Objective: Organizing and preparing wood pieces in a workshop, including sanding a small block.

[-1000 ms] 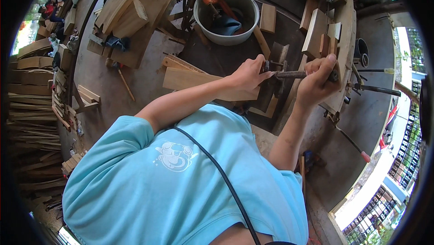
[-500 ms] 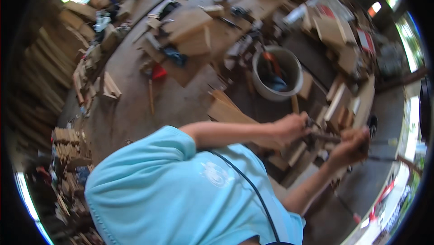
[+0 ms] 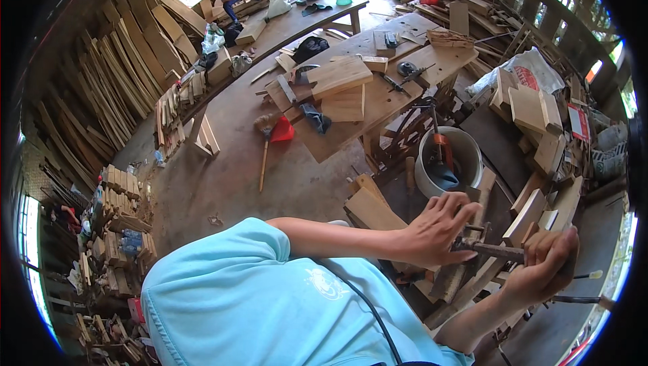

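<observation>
A dark, narrow bar-shaped tool spans the space between my two hands at the lower right; its exact kind is hard to make out. My left hand is at its left end, thumb below and bent, parted fingers above. At the other end, the fingers of my right hand wrap around it. Just beyond my left hand stands a white bucket with an orange-and-grey tool and something bluish inside. Wood pieces lie beneath and around my hands, partly hidden by them.
A wooden workbench ahead carries boards, a blue cloth and a power tool. A wooden-handled brush lies by a red dustpan. Lumber stacks line the left; a wood pile stands right. Two people sit far off.
The view has shifted and become sharper, showing more of the far workshop. My left hand's fingers have spread more around the bar-shaped tool; my right hand still grips its other end.
</observation>
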